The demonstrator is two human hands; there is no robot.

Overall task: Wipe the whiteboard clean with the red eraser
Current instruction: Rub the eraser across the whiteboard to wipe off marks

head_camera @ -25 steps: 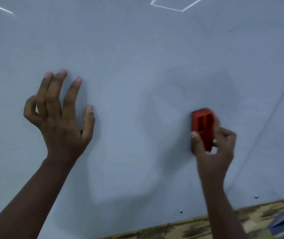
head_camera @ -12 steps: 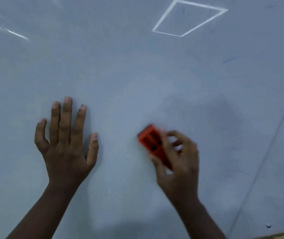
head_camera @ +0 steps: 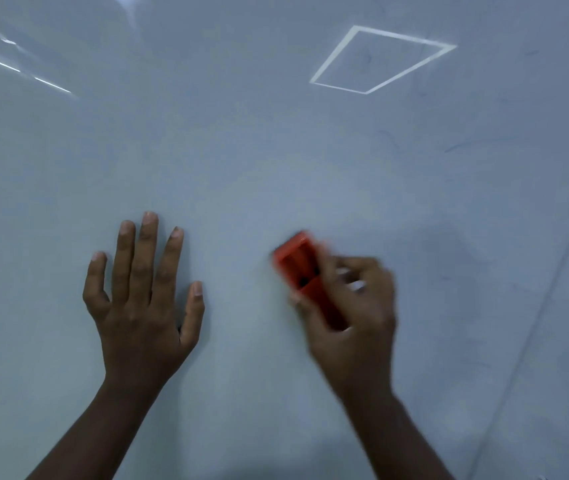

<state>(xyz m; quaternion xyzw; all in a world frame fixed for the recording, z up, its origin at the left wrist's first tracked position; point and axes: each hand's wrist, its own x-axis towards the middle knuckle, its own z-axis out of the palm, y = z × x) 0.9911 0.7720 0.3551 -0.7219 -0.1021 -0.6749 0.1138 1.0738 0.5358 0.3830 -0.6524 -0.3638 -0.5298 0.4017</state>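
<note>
The whiteboard (head_camera: 276, 150) fills nearly the whole view, pale grey-blue with faint marker smudges toward the upper right. My right hand (head_camera: 352, 317) grips the red eraser (head_camera: 298, 263) and holds it against the board, tilted with its top end toward the upper left; both are blurred by motion. My left hand (head_camera: 144, 299) lies flat on the board to the left of the eraser, fingers straight and spread, pointing up.
A reflected square ceiling light (head_camera: 380, 60) shows at the upper right and light streaks (head_camera: 16, 69) at the upper left. A thin seam line (head_camera: 553, 289) runs diagonally down the right side of the board.
The right hand swept the eraser leftward from the right side toward the middle and tilted it. The left hand flattened onto the board. The view rose, so the table edge dropped out of sight.
</note>
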